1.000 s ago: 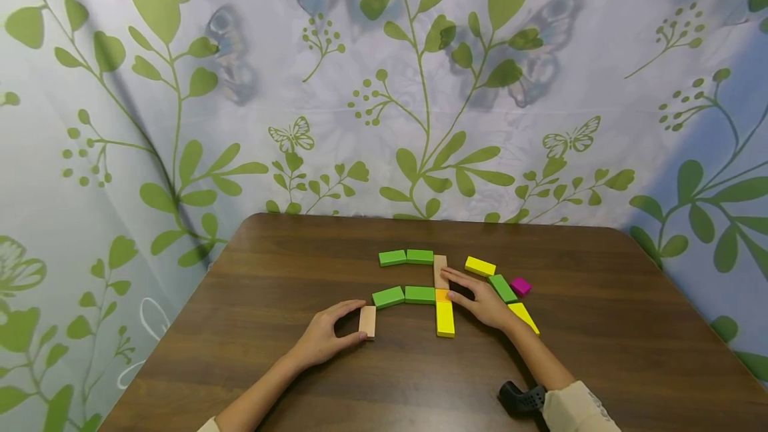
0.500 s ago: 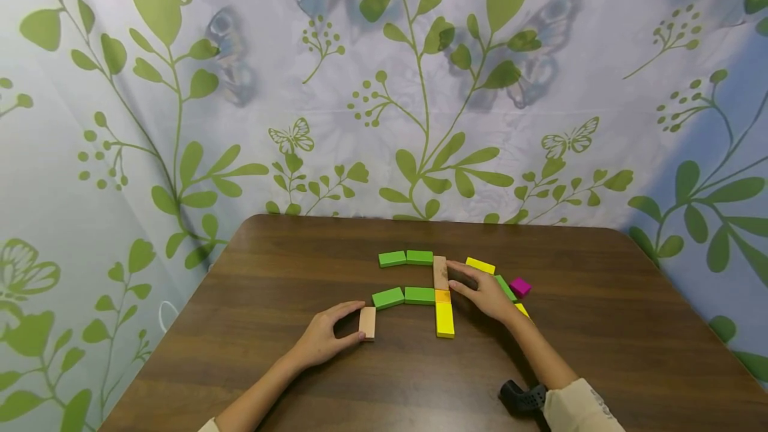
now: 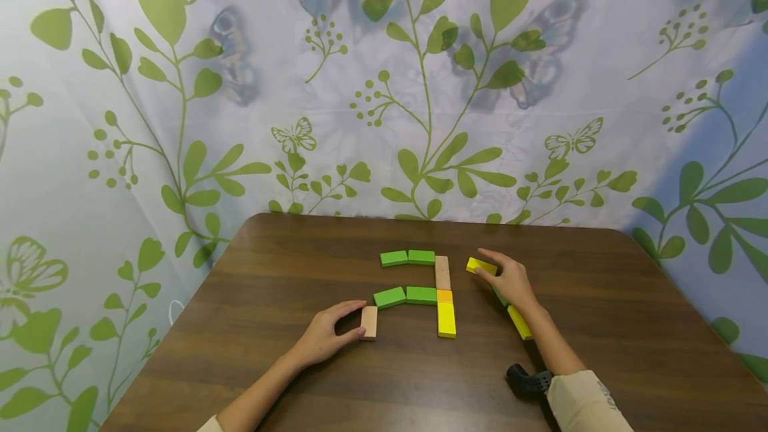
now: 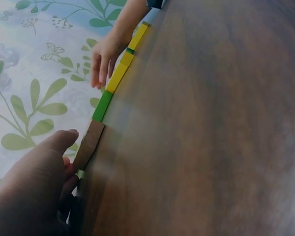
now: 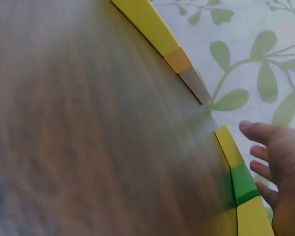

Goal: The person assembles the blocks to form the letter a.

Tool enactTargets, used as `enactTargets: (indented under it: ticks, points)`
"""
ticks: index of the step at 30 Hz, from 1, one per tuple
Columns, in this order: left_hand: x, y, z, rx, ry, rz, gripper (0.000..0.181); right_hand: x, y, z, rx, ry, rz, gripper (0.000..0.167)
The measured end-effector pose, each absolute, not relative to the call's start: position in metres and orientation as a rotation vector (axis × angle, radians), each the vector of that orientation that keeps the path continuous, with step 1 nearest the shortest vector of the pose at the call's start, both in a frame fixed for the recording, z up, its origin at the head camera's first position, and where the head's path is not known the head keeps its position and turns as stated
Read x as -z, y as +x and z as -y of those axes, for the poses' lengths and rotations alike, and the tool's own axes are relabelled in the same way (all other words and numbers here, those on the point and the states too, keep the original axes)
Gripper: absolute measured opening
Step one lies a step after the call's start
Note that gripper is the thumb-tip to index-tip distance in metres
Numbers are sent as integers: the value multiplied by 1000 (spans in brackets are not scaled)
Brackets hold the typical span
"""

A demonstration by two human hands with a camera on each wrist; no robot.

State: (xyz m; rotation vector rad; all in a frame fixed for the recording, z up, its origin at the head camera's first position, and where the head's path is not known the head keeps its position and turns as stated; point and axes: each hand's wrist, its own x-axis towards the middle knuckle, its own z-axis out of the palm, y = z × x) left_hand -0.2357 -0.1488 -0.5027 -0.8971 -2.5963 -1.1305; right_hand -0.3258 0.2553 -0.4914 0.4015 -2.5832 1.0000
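My left hand lies at the left of a plain wooden block, with thumb and index finger at its two ends, pinching it. The same wooden block shows beside those fingers in the left wrist view. My right hand is spread above a yellow block at the back right, thumb on the near side and fingers beyond it. In the right wrist view a small gap separates the thumb from that yellow block. A green block and another yellow block continue that row, partly hidden by the hand in the head view.
Between the hands, green blocks join an orange block, a yellow block and a wooden block. Behind lie two green blocks. A black device is by the right sleeve on the brown table.
My right hand has left the upright wooden block in the middle and moved right, to over the back yellow block. The left hand has stayed at its wooden block.
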Motion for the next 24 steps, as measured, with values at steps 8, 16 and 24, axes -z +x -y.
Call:
enactTargets:
  ticks: [8,16,24]
  points:
    - [502,-235,147,1151,-900,2606,48,493,-325,-262,-842,327,2773,48]
    - [501,-234,146,1192,-876,2624,45,494,-324,-261,-798,334,2772,43]
    - [501,-234,148,1181,-876,2621,44,489,-322,-256,-840,332,2682,42]
